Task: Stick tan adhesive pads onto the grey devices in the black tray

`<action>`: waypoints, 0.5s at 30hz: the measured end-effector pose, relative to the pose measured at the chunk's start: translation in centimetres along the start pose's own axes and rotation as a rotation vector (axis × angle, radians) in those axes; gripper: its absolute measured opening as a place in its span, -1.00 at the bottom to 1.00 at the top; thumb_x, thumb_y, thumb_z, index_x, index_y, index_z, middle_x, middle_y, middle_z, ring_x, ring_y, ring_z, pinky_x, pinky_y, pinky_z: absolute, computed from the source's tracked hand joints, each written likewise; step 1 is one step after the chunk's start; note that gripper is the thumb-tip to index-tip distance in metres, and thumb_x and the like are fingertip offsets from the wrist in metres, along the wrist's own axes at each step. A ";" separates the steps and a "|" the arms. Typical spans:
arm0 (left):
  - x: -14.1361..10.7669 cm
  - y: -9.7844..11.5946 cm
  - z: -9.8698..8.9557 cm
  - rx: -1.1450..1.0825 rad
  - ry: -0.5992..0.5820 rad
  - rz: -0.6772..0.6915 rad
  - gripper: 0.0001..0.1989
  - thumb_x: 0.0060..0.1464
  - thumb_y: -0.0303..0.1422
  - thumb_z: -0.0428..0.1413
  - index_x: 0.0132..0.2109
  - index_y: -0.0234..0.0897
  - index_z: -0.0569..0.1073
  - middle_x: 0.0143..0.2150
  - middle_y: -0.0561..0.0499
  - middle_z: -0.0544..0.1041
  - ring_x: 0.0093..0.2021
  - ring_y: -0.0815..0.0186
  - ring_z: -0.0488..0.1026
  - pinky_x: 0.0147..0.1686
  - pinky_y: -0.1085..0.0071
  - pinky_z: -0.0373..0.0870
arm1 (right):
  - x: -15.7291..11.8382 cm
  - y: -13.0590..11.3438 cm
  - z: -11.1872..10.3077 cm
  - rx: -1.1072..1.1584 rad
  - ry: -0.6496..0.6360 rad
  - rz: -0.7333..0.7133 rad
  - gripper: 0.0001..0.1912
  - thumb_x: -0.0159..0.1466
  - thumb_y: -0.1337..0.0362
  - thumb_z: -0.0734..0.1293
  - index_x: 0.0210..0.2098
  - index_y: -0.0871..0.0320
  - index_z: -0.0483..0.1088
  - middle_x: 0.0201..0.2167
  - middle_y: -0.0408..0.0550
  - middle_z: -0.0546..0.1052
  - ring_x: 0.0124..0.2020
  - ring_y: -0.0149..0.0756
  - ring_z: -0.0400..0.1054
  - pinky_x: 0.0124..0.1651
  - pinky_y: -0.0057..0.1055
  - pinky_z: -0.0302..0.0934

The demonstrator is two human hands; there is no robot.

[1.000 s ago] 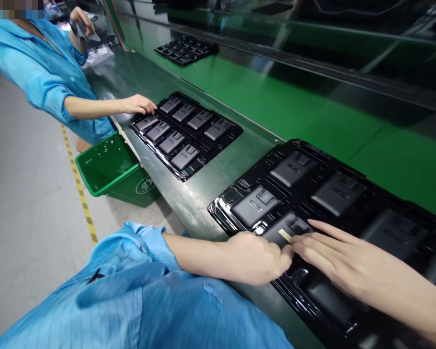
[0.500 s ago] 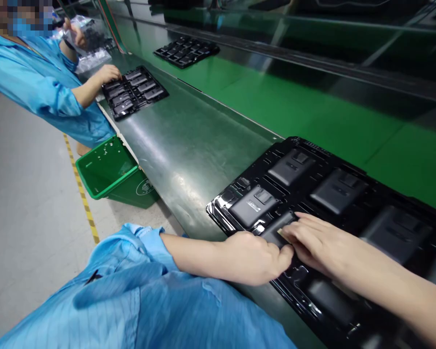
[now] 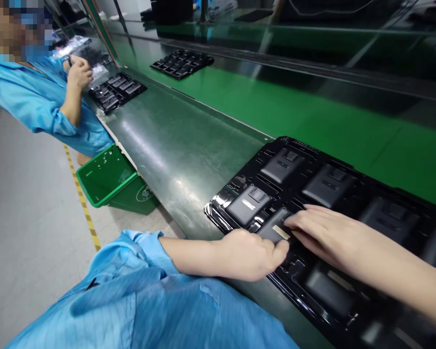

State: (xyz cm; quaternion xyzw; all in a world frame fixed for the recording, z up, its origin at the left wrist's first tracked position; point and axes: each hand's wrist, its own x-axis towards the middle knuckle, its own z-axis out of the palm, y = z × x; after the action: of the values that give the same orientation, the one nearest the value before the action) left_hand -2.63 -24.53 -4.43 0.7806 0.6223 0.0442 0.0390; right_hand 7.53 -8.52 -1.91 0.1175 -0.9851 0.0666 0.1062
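A black plastic tray (image 3: 236, 186) holds several dark grey, box-shaped plastic housings in its pockets. My left hand (image 3: 256, 254) is closed, its curled fingers resting at the near edge of one housing (image 3: 267, 227); what they grip, if anything, is hidden. On that housing lies a small beige strip (image 3: 281, 232), close to my left thumb. At the housing's right end are the bent, bunched fingertips of my right hand (image 3: 323, 235), and I cannot make out what is between them. Next to it, another housing (image 3: 247, 203) carries a pale label.
A green bin (image 3: 131, 191) stands below the bench edge. Farther along the green bench (image 3: 160, 140), a co-worker's hand (image 3: 79, 73) is raised near a smaller-looking filled tray (image 3: 121, 89). Another black tray (image 3: 181, 63) lies on the bright green surface beyond.
My right hand has drawn back to the right, uncovering the beige strip on the housing. The co-worker's hand has lifted off their tray, which has shifted left.
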 end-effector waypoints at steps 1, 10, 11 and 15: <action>0.0 -0.2 0.0 -0.010 -0.002 0.009 -0.62 0.11 -0.47 -0.20 0.07 -0.53 0.17 -0.44 -0.01 0.46 -0.49 0.35 0.42 -0.66 0.44 0.22 | -0.5 -0.1 -0.3 -0.038 0.017 -0.029 -0.75 0.27 0.38 0.03 -0.35 0.17 0.31 -0.45 -0.06 0.41 -0.44 -0.36 0.30 -0.25 -0.36 0.25; 0.2 -2.5 -0.8 0.124 -0.071 0.028 -0.61 0.15 -0.47 -0.24 0.12 -0.42 0.13 -0.41 0.01 0.46 -0.44 0.34 0.44 -0.61 0.44 0.23 | -2.8 -1.8 -0.2 -0.446 0.089 -0.200 -0.56 0.12 0.62 -0.01 -0.21 0.28 0.39 -0.38 -0.03 0.48 -0.38 -0.33 0.34 -0.26 -0.34 0.27; 0.2 -2.7 -1.1 0.158 -0.087 0.065 -0.61 0.15 -0.49 -0.25 0.12 -0.43 0.14 -0.41 0.00 0.45 -0.44 0.33 0.43 -0.62 0.44 0.23 | -2.7 -1.6 -0.3 -0.450 0.117 -0.226 -0.54 0.11 0.63 -0.02 -0.24 0.26 0.40 -0.38 -0.05 0.49 -0.38 -0.34 0.34 -0.27 -0.34 0.27; 0.5 -3.3 -2.0 0.261 -0.128 0.191 -0.61 0.14 -0.53 -0.27 0.11 -0.48 0.14 -0.42 0.00 0.43 -0.45 0.33 0.42 -0.64 0.43 0.20 | -2.4 -1.0 -0.8 -0.434 0.145 -0.249 -0.54 0.13 0.62 -0.03 -0.25 0.23 0.41 -0.35 -0.11 0.50 -0.37 -0.37 0.34 -0.29 -0.38 0.25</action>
State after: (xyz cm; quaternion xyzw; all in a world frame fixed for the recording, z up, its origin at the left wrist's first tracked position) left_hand -5.98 -23.29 -2.84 0.8359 0.5419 -0.0831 -0.0274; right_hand 10.24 -8.87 -1.59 0.2071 -0.9442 -0.1516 0.2067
